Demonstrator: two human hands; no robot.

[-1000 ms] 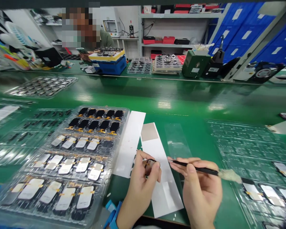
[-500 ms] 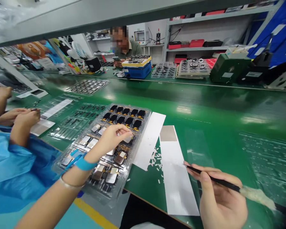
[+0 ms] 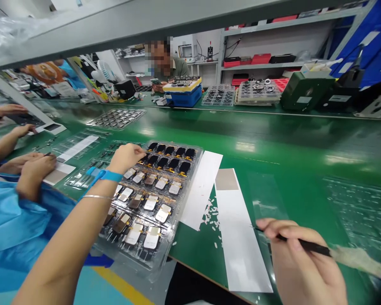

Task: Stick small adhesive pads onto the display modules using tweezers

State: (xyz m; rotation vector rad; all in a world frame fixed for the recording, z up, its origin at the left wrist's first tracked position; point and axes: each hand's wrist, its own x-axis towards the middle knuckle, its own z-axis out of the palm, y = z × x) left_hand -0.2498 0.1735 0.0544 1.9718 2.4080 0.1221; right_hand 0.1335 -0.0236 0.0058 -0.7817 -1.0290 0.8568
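Note:
My left hand (image 3: 127, 156) is over the far left of a clear plastic tray (image 3: 169, 237). Its thumb and fingers are pinched at the edge of a small black screen (image 3: 143, 161) in the second row, partly hidden by the fingertips. Nearer rows hold similar modules with silver backs, such as one silver-backed module (image 3: 163, 213). My right hand (image 3: 305, 254) grips black tweezers (image 3: 314, 247), whose rear end is wrapped in pale material. Their tip points left, above the edge of a long white strip (image 3: 241, 241) with a grey-brown patch at its far end.
A second white sheet (image 3: 201, 182) overlaps the tray's right edge. Small white scraps (image 3: 212, 216) are scattered between the two sheets. Clear film (image 3: 358, 212) lies at the right. A co-worker's hands (image 3: 38, 165) are at the left; another person sits behind the blue box (image 3: 186, 95).
My left hand has left a silver-backed module at the third row's right end and moved left and away to a black screen. My right hand, with the tweezers, has shifted slightly right and nearer.

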